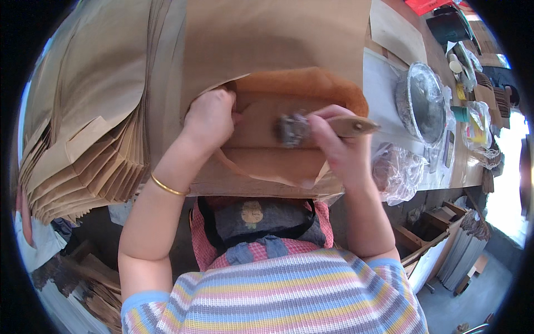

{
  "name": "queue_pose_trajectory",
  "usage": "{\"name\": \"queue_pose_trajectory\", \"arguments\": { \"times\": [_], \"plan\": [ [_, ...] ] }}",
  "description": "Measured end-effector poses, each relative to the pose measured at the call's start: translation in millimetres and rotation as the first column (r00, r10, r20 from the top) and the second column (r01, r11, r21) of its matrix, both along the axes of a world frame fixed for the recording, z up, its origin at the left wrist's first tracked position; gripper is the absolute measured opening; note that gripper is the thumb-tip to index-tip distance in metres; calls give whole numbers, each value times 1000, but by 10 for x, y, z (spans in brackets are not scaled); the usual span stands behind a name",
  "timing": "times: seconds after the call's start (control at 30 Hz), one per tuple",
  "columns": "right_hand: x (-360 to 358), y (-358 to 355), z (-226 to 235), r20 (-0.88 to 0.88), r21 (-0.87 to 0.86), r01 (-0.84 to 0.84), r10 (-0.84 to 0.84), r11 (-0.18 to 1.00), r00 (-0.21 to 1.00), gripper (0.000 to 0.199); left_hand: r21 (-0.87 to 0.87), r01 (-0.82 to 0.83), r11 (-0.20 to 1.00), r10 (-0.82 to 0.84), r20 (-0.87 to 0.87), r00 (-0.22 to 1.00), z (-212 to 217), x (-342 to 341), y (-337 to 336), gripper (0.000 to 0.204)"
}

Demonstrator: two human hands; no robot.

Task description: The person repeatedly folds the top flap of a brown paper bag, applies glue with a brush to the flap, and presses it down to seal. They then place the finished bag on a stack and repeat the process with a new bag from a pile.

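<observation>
A brown paper bag (pixel 278 39) lies flat in front of me, its near end spread into a wide opening with folded flaps. At the left edge of that opening is my left hand (pixel 213 118), its fingers curled closed on the paper. My right hand (pixel 336 131) grips a flat brush (pixel 359 127) by its wooden handle. The brush's bristle end, blurred by motion, points left over the bag's opened end. Whether the bristles touch the paper I cannot tell.
A fanned stack of brown paper bags (pixel 83 161) lies at the left. To the right stand a round basin (pixel 414 103) and crumpled clear plastic (pixel 397 171). More bags and wrapped items (pixel 478 125) sit farther right. Below the table edge is a wooden crate (pixel 423 239).
</observation>
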State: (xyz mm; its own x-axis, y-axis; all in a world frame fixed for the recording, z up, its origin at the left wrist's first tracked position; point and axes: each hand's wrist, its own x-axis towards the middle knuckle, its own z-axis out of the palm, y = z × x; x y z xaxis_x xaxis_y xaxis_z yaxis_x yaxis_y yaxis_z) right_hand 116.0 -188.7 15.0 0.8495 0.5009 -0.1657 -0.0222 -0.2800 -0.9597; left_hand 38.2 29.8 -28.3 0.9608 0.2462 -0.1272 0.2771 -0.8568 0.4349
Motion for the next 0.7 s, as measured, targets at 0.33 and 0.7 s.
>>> {"name": "queue_pose_trajectory", "arguments": {
  "times": [0.33, 0.7],
  "plan": [
    [41, -253, -23, 350, -249, 68, 24, 966, 937, 8, 64, -121, 991, 119, 29, 992, -54, 137, -48, 24],
    [486, -508, -44, -119, 612, 165, -116, 774, 986, 36, 496, 176, 850, -185, -32, 982, 107, 220, -408, 8]
  ]
}}
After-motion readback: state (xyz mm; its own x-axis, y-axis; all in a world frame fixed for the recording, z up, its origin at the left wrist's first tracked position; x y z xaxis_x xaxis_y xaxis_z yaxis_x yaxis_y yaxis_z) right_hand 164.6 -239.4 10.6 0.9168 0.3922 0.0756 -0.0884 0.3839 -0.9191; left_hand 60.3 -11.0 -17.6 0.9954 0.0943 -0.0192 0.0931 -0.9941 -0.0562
